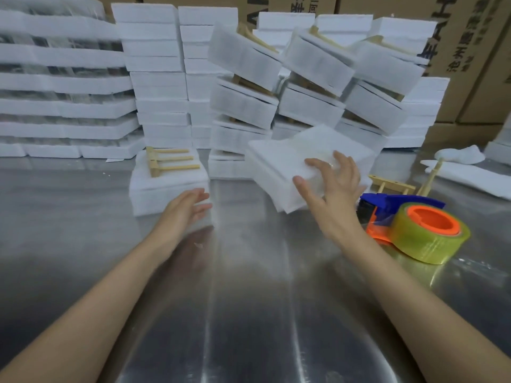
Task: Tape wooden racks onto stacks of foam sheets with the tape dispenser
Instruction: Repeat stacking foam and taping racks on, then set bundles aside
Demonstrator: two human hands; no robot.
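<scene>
Step looks like changeover between bundles: right hand, grip wide, fingers spread against a tilted foam stack; left hand, grip wide and empty, at the nearer foam stack bearing a wooden rack — apparently untaped — so next move calls for picking up the tape dispenser lying on the tabletop at right.

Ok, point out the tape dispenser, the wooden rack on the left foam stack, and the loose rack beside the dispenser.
tape dispenser (414,220), head view, orange hub of the roll.
wooden rack on left stack (171,158), head view, middle dowel.
loose rack (392,184), head view, crossbar.
</scene>
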